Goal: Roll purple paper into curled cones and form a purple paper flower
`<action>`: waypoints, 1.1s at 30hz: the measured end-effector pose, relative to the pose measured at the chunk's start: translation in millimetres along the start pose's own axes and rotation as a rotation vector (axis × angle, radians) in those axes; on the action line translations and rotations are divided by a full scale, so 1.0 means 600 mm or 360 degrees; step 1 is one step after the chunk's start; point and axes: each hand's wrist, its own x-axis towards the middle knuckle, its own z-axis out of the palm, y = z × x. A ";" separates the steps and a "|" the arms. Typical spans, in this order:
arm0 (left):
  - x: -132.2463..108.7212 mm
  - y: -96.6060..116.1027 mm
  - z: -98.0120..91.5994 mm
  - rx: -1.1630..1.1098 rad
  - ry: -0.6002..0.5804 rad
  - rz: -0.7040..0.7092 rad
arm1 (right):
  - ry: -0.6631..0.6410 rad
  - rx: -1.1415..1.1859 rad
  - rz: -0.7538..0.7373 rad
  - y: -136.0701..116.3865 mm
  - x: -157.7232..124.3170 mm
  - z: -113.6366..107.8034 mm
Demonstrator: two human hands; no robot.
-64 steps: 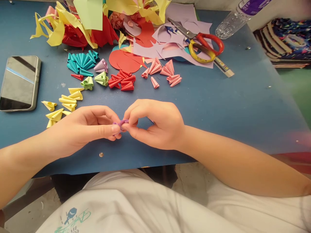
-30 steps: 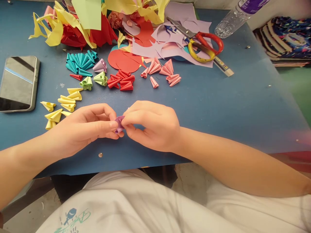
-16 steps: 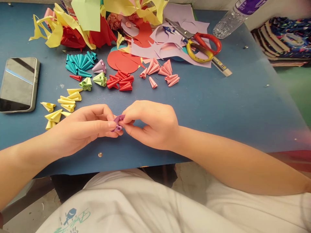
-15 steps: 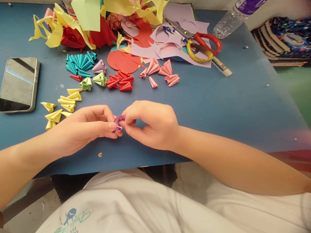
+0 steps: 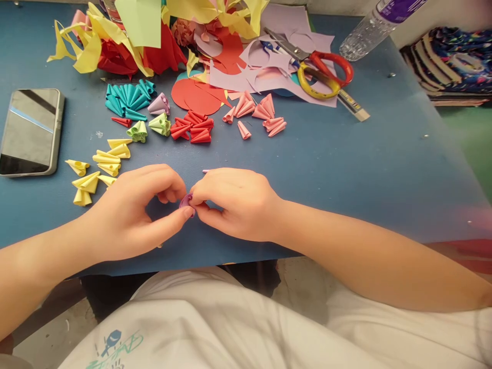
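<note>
A small curled piece of purple paper (image 5: 186, 201) is pinched between my two hands above the near part of the blue table. My left hand (image 5: 142, 210) grips its left side between thumb and fingers. On its right side, the fingertips of my right hand (image 5: 234, 205) close on it, and the fingers partly hide it. A thin purple tip (image 5: 205, 170) pokes out behind my right hand. Beyond my left hand lie yellow paper cones (image 5: 109, 161). Farther back sit red cones (image 5: 192, 127), green cones (image 5: 159, 124), teal cones (image 5: 126, 99), a lilac cone (image 5: 159, 104) and pink cones (image 5: 253, 110).
Scissors (image 5: 323, 74) with red and yellow handles rest on lilac paper scraps (image 5: 249, 74), beside a cutter knife (image 5: 353, 106). Red paper circles (image 5: 196, 96) and crumpled yellow scraps (image 5: 90, 56) lie at the back. A phone (image 5: 31, 133) is at left; a plastic bottle (image 5: 365, 33) stands back right.
The purple paper has turned from an open curl to a more closed shape, partly covered by my fingers. My left hand's fingers have lifted and arched; my right hand has dipped slightly.
</note>
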 end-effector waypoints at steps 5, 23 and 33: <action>0.001 -0.004 0.000 -0.0204 -0.0055 -0.0182 | -0.0104 0.0050 0.0010 0.001 0.003 -0.001; 0.007 -0.011 0.000 0.0079 -0.0054 -0.0027 | -0.0062 0.0226 0.0315 -0.002 0.007 -0.004; 0.009 -0.011 -0.004 0.0063 -0.0053 0.0050 | -0.0130 0.0199 0.0257 -0.002 0.006 -0.006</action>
